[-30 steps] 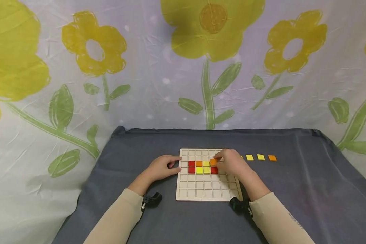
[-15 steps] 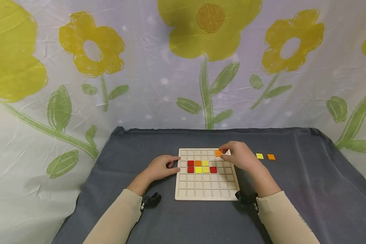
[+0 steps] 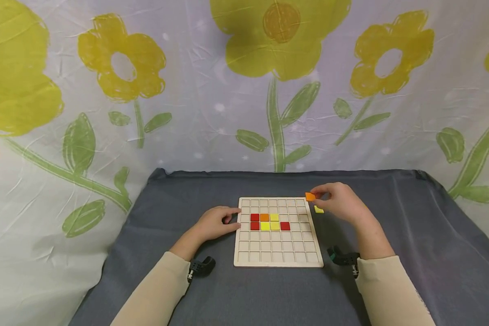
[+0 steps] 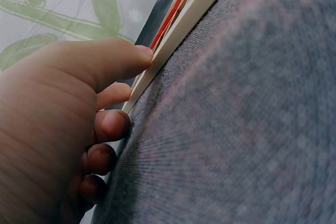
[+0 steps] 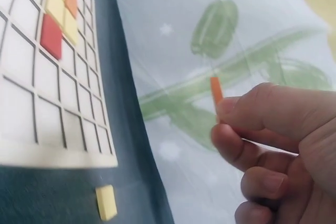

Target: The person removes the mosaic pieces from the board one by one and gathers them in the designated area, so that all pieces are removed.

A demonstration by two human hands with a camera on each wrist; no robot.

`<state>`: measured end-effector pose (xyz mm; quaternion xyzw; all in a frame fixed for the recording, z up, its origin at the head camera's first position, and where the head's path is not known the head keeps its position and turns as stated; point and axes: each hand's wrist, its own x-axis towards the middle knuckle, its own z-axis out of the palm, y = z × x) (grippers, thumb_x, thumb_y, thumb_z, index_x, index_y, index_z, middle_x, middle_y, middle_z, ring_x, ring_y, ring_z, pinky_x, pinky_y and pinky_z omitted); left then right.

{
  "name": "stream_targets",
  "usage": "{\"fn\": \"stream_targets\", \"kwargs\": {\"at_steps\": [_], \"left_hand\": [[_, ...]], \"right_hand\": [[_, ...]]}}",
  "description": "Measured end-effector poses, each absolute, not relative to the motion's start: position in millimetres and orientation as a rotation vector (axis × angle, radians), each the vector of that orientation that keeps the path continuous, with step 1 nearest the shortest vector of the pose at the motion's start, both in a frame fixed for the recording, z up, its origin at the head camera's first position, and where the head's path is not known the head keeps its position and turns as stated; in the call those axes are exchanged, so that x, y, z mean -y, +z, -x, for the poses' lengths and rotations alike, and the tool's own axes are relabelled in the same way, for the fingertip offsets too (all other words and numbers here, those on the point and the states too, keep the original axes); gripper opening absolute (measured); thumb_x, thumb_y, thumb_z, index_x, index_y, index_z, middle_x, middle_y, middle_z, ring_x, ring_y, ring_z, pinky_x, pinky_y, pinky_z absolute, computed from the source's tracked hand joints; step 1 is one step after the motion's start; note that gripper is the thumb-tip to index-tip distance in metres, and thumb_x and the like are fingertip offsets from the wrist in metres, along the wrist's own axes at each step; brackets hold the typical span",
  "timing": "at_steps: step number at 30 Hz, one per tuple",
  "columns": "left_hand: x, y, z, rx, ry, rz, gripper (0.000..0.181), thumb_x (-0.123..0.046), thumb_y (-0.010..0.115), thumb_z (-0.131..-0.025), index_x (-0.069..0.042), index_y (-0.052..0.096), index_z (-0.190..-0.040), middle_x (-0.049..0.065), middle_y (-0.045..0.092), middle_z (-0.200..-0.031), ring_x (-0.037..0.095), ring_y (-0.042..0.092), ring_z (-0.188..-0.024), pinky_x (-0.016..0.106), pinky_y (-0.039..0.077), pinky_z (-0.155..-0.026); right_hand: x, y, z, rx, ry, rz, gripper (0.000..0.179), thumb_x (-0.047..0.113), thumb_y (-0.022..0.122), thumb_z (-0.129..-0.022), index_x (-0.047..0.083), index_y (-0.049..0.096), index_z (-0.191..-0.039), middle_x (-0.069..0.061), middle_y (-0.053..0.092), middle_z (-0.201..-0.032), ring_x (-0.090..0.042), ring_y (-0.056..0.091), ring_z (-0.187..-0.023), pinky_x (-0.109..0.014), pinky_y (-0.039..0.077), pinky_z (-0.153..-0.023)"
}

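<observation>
A pale wooden grid board (image 3: 275,258) lies on the dark cloth. Near its middle sit two rows of square tiles, among them a red tile (image 3: 285,226), a yellow tile (image 3: 274,217) and an orange tile (image 3: 264,218). My left hand (image 3: 214,222) touches the board's left edge with thumb and index finger spread along it; the left wrist view shows the thumb (image 4: 121,59) at the rim. My right hand (image 3: 338,201) pinches another orange tile (image 3: 310,197), raised by the board's far right corner. That tile is edge-on in the right wrist view.
A loose yellow tile (image 3: 318,209) lies on the cloth (image 3: 415,253) just right of the board, partly under the right hand. Behind the table hangs a flowered backdrop (image 3: 195,113). Each wrist carries a black camera mount (image 3: 203,267).
My right hand has lifted the orange tile away from the tile rows, across the board's far right part and past its corner. The left hand stays at the edge.
</observation>
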<state>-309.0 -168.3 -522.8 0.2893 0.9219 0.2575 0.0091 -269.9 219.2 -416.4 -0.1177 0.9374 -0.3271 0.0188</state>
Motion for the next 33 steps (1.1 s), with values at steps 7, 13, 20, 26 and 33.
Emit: {"fn": "stream_targets", "kwargs": {"at_steps": [7,13,20,26,33], "left_hand": [[168.8,-522.9,309.5,-2.877,0.803,-0.925,0.051,-0.037,0.074,-0.096,-0.016,0.065,-0.141,-0.006,0.044,-0.068,0.008,0.037,-0.059,0.029,0.034,-0.063],[169.4,-522.4,310.5,-2.873,0.811,-0.933,0.051,-0.037,0.074,-0.096,-0.015,0.065,-0.141,-0.007,0.044,-0.067,0.008,0.037,-0.058,0.029,0.034,-0.062],[169.0,-522.5,310.7,-2.875,0.814,-0.928,0.051,-0.037,0.074,-0.096,-0.016,0.066,-0.141,-0.007,0.043,-0.066,0.008,0.036,-0.058,0.029,0.032,-0.062],[168.7,-523.0,309.9,-2.87,0.819,-0.919,0.051,-0.037,0.074,-0.096,-0.016,0.065,-0.141,-0.007,0.044,-0.066,0.008,0.036,-0.058,0.029,0.033,-0.062],[168.1,-522.7,309.3,-2.873,0.819,-0.919,0.051,-0.037,0.074,-0.095,-0.016,0.066,-0.141,-0.007,0.044,-0.067,0.008,0.037,-0.058,0.029,0.033,-0.062]], "right_hand": [[-239.5,-420.0,274.1,-2.873,-0.953,0.321,0.033,0.018,0.07,-0.096,0.0,0.073,-0.123,-0.013,0.069,-0.112,-0.025,0.059,-0.089,-0.041,0.05,-0.078],[-252.2,-427.5,278.4,-2.817,-0.948,0.277,0.031,0.015,0.071,-0.095,-0.003,0.073,-0.121,-0.015,0.071,-0.111,-0.027,0.064,-0.093,-0.046,0.052,-0.084],[-258.0,-439.1,281.5,-2.734,-0.911,0.305,0.029,0.011,0.074,-0.093,-0.005,0.073,-0.118,-0.016,0.071,-0.111,-0.028,0.066,-0.096,-0.049,0.053,-0.086],[-255.9,-449.5,284.9,-2.7,-0.867,0.332,0.026,0.009,0.076,-0.09,-0.004,0.075,-0.112,-0.011,0.072,-0.104,-0.023,0.065,-0.09,-0.045,0.054,-0.083],[-250.1,-459.4,287.8,-2.698,-0.786,0.344,0.021,0.005,0.079,-0.085,-0.001,0.077,-0.104,-0.006,0.072,-0.096,-0.021,0.063,-0.085,-0.042,0.053,-0.079]]}}
